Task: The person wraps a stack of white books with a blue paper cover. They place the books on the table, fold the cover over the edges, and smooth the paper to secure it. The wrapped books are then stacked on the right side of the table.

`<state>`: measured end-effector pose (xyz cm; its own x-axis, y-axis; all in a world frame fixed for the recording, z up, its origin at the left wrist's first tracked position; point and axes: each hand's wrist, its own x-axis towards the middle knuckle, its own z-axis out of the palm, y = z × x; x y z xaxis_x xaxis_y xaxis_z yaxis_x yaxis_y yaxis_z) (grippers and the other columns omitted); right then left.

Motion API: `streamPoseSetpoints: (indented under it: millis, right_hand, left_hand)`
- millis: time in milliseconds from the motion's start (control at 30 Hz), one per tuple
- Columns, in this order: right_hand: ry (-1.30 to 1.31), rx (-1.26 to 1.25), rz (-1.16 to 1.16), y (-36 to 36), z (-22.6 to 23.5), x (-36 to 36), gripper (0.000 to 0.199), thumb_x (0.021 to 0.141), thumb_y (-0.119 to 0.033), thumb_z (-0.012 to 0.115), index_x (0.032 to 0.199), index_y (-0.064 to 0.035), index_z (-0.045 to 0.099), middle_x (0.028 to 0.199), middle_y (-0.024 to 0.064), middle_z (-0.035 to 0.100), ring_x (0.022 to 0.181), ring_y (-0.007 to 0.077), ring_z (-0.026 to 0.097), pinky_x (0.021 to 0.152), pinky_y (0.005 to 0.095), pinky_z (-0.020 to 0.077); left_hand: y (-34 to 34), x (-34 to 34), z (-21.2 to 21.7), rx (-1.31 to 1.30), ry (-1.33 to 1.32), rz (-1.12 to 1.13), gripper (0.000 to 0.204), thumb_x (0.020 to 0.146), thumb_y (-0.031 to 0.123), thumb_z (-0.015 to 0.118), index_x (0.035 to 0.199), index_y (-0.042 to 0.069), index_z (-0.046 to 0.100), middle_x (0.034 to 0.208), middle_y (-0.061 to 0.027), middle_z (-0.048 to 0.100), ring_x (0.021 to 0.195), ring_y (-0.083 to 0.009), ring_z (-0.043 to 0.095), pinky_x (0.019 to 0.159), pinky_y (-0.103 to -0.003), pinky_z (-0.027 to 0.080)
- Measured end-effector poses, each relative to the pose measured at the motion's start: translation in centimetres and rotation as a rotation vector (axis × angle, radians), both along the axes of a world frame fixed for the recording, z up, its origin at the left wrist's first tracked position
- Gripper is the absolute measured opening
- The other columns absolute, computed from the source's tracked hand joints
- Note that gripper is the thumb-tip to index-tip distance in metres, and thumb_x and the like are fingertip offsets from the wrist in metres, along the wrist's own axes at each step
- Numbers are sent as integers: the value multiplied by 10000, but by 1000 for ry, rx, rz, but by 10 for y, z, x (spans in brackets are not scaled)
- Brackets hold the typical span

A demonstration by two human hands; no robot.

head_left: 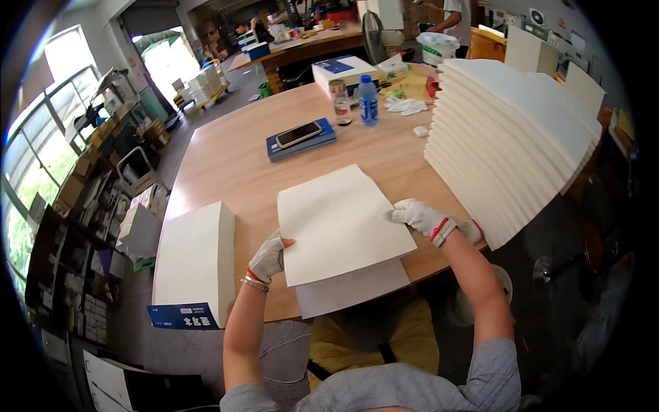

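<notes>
Both gloved hands grip a cream sheet (341, 223) lying at the near edge of the wooden desk (226, 165) atop a paler sheet (353, 288): the left hand (266, 259) has its fingers pinching the sheet's lower left edge, and the right hand (420, 215) has its fingers pressed together on the right edge. A tall fanned stack of cream sheets (508, 137) stands just right, and a white stack (195, 261) with a blue label (182, 316) at its near end lies left. Farther back sit a blue book (302, 142) carrying a phone (298, 134), a blue-labelled bottle (368, 101), and a white box with a blue corner (343, 71).
</notes>
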<state>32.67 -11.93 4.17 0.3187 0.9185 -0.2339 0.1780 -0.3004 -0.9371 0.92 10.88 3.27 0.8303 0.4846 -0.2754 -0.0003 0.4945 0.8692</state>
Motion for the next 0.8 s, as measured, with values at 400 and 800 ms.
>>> streamPoseSetpoints:
  millis: [400,800]
  right_hand:
    - [-53,87,-149,50,-95,-4,410,887,-333,708,1066,34,672,939,71,705,826,128,622,756,288,494]
    - [-302,-54,-13,46,-65,-2,398,903,-286,697,1138,31,646,1026,44,700,893,88,617,785,245,494]
  left_hand:
    - [20,-13,-35,423,424,134,297,878,211,667,1058,-15,596,859,-75,659,697,-148,646,569,-278,539]
    - [-101,-83,-44,1319,576,227,595,732,161,785,1256,-3,554,1259,-214,578,1211,-361,522,997,-417,432]
